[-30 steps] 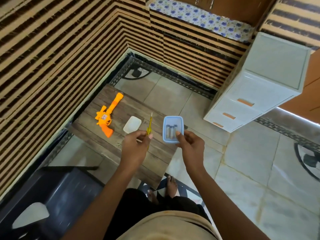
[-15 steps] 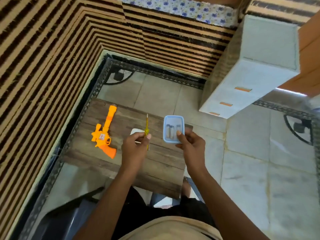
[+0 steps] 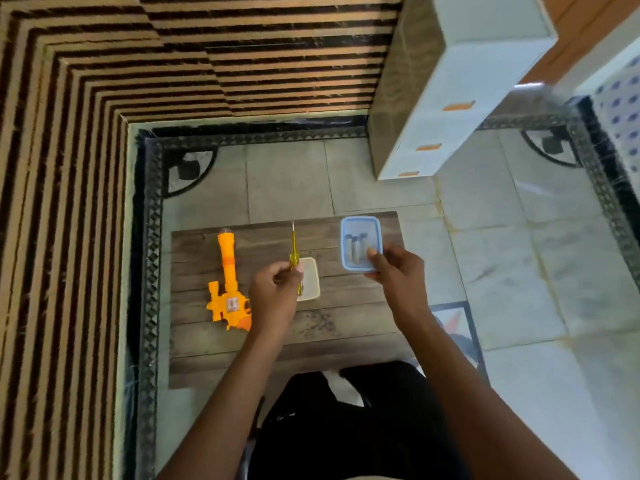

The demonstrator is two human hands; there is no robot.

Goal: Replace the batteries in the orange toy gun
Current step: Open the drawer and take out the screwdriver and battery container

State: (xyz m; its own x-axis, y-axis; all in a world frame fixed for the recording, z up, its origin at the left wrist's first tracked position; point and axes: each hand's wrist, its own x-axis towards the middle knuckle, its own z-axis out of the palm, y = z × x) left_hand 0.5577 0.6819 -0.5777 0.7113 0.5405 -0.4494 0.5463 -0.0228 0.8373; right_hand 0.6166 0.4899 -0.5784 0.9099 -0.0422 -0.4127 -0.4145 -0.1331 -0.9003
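gun [image 3: 228,271]: lies flat on the counter [image 3: 311,341], untouched, just left of the left hand.
left hand [image 3: 273,292]: fingers pinch the screwdriver [image 3: 294,251], tip pointing away, above a white tray [image 3: 311,289].
right hand [image 3: 398,275]: grips the near end of the blue box [image 3: 343,244], thumb over the rim; batteries [image 3: 355,247] inside.
step: probably laying out the tools before opening the gun.
doing it well: set the box down level so the batteries don't roll, then use that hand to steady the gun.

I see an orange toy gun [image 3: 228,271], a translucent yellow screwdriver [image 3: 294,252], a pale blue box [image 3: 344,247] and a cream container [image 3: 311,282] over a brown wood-grain table [image 3: 225,355], black-and-tan striped walls [image 3: 69,168] and grey tiles [image 3: 287,181] edged in black lattice.
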